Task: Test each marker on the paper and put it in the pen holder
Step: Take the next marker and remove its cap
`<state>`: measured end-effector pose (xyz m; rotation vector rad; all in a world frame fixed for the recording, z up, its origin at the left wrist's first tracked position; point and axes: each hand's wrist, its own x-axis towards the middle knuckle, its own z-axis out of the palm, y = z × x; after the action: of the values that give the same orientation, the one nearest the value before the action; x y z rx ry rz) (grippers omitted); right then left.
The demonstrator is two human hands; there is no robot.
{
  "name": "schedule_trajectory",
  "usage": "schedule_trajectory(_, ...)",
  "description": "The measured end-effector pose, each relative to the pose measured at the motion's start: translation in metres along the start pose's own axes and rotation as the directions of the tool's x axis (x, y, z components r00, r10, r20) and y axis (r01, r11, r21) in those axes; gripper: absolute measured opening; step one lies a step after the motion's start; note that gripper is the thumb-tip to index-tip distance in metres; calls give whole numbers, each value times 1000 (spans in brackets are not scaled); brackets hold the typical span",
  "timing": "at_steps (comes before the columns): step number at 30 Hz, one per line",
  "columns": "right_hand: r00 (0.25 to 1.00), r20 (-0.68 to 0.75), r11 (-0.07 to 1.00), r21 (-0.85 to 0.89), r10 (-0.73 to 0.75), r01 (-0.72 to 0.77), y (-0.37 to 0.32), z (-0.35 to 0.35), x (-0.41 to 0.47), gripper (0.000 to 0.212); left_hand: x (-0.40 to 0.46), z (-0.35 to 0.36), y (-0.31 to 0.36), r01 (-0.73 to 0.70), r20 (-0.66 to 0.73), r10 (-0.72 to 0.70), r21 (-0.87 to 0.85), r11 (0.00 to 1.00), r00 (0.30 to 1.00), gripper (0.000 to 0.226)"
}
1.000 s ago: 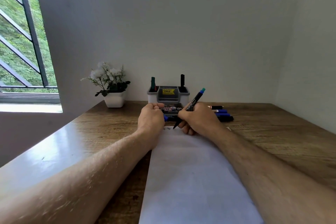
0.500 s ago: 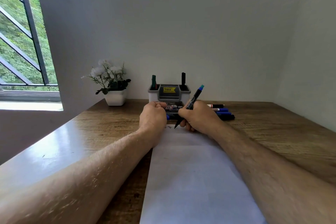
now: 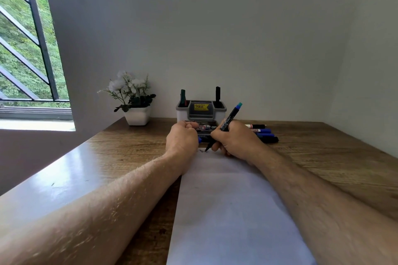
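Note:
My right hand (image 3: 234,139) grips a black marker with a teal end (image 3: 228,120), its tip touching the far end of the white paper (image 3: 226,211), where small dark marks show. My left hand (image 3: 183,137) is fisted beside it at the paper's far left corner, with a bit of blue, probably the cap (image 3: 199,140), poking out. Behind the hands stands the grey and white pen holder (image 3: 201,111) with two markers upright in it. Several loose markers (image 3: 263,133) lie right of the holder.
A marker box (image 3: 206,128) lies just in front of the holder, partly hidden by my hands. A white pot of flowers (image 3: 134,101) stands at the back left of the wooden table (image 3: 333,157). Window at far left, walls behind and right.
The marker tip has shifted slightly on the paper and small marks have appeared there. Both hands stay almost in place; my view has tilted a little.

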<state>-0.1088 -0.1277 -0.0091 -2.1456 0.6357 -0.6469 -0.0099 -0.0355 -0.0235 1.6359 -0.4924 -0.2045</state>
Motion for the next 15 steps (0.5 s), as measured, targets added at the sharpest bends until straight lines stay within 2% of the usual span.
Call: schedule_trajectory(15, 999, -52, 1000, 21, 13, -12, 0, 0, 2, 16, 0, 0, 0, 14, -6, -14, -2, 1000, 1000, 28)
